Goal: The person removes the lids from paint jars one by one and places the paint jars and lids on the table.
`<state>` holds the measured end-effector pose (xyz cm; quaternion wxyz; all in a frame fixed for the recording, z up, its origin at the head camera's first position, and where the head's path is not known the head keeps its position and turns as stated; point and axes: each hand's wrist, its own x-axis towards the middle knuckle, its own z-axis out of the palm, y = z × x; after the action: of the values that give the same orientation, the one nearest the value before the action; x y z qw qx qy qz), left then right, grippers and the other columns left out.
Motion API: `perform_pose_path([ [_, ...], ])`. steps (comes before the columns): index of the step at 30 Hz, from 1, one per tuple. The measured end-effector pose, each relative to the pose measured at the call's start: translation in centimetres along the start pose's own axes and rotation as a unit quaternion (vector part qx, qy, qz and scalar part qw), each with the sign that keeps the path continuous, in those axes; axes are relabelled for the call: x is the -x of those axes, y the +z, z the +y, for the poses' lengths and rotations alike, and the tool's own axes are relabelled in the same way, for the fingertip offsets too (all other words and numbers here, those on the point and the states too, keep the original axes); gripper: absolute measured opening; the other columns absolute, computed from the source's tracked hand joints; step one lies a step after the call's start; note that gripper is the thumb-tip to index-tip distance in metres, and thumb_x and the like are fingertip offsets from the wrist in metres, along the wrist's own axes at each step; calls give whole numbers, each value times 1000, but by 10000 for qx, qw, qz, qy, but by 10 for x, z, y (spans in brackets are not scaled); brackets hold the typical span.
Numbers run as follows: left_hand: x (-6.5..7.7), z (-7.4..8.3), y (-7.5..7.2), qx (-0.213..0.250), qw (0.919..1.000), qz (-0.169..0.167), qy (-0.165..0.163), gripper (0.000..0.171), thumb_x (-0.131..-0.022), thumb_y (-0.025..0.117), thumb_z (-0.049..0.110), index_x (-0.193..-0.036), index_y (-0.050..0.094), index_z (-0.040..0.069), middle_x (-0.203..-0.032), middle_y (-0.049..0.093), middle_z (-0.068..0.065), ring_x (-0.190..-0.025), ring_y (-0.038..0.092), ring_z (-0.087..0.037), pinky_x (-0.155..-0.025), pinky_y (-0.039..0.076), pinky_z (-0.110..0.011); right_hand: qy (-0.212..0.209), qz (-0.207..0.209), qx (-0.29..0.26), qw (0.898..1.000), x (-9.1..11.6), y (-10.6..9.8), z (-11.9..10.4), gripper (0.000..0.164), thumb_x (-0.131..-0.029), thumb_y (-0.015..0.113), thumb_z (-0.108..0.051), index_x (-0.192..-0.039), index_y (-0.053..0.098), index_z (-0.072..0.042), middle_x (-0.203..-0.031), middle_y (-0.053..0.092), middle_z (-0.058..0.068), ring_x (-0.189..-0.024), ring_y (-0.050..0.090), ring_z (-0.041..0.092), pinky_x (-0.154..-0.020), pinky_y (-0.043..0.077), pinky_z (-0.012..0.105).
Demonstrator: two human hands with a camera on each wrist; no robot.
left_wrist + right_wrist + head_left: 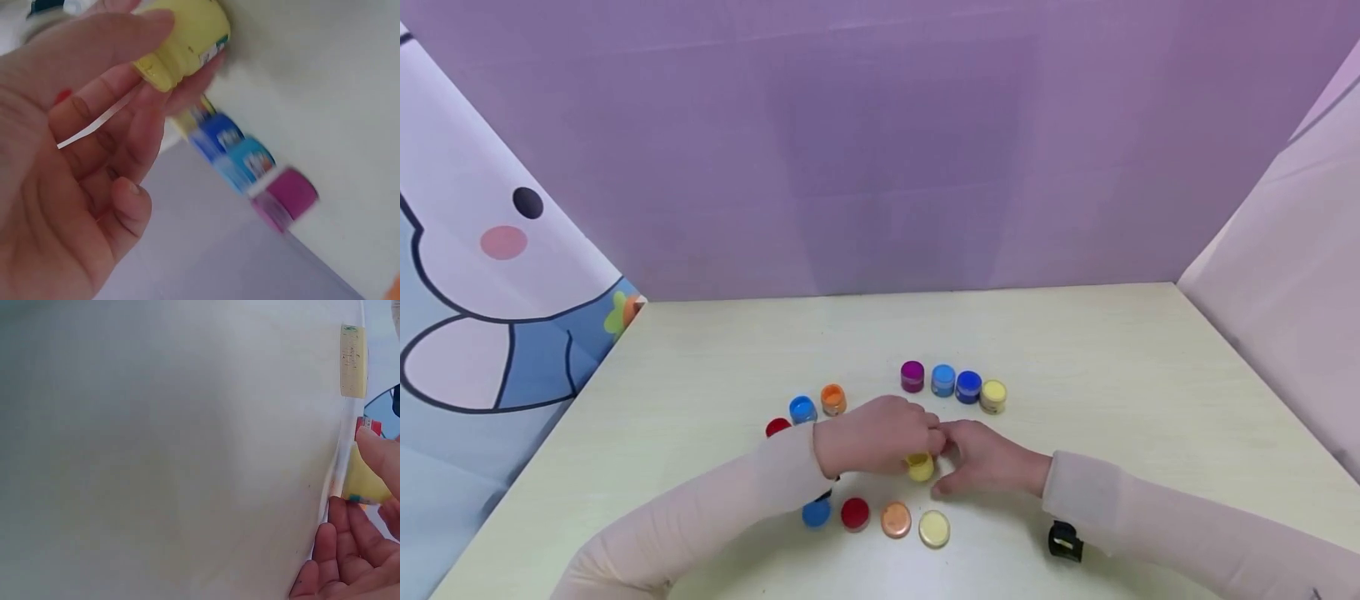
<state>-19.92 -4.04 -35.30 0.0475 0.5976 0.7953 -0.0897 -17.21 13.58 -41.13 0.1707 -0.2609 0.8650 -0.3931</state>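
My left hand (880, 435) pinches a small yellow paint pot (920, 468) between thumb and fingers, over the middle of the table. In the left wrist view the thumb lies across the side of the pot (194, 37), which is tilted, with a printed label near its end. My right hand (988, 458) is close on the pot's right side, thumb and fingers spread apart, its upper fingertips meeting the left hand's fingers. The right wrist view has the right hand (359, 550) at the right edge, its thumb (378, 456) overlapping the yellow pot.
A purple pot (913, 377), light blue pot (943, 380), dark blue pot (968, 387) and pale yellow pot (993, 397) stand behind. Blue (802, 408), orange (833, 399) and red (778, 427) pots are back left. In front lie blue, red, orange and pale yellow lids (934, 529).
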Motion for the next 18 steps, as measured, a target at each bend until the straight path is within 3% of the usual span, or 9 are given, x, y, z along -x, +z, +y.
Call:
perform_pose_path([
  [6, 5, -25, -7, 72, 9961, -333, -813, 22, -73, 75, 21, -91, 63, 20, -76, 53, 9, -65, 46, -7, -59, 38, -16, -63, 49, -217, 9997, 0, -1, 2, 42, -67, 79, -21, -101, 56, -9, -90, 56, -4, -87, 50, 16, -81, 43, 33],
  [14, 11, -59, -2, 24, 9821, -170, -1873, 16, -75, 72, 17, -80, 57, 15, -68, 49, 5, -62, 46, -13, -59, 39, -22, 19, 61, -279, 9996, 0, -2, 1, 41, -67, 79, -21, -101, 57, -10, -90, 56, -4, -87, 50, 16, -80, 42, 32],
  [18, 13, -73, 5, 345, 9731, -243, -2265, 17, -75, 73, 17, -81, 58, 15, -70, 51, 6, -64, 47, -13, -62, 40, -23, -43, 70, -304, 9995, 0, -2, 2, 41, -67, 78, -20, -101, 57, -10, -90, 57, -3, -86, 51, 17, -81, 42, 32],
])
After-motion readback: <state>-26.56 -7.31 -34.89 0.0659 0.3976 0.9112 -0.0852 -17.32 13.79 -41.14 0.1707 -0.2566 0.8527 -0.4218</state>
